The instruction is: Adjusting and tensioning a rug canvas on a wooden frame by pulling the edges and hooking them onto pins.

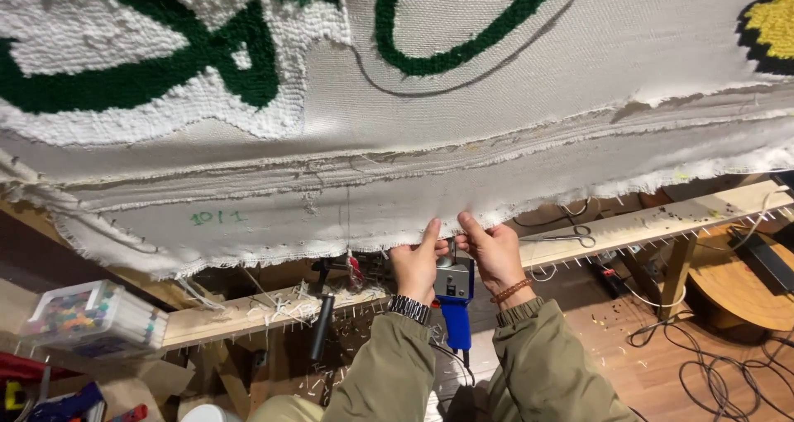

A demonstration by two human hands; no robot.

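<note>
olive sleeves rise from the bottom centre of the frame. the left hand (416, 265) and right hand (495, 252) meet there, fingers narrow, pinching the frayed lower edge of the canvas backing (463, 141), seemingly to hold it taut. a blue tufting gun (454, 294) hangs just below them. behind runs a wooden frame rail (653, 221); green and white tufted pile (207, 66) fills the upper left.
</note>
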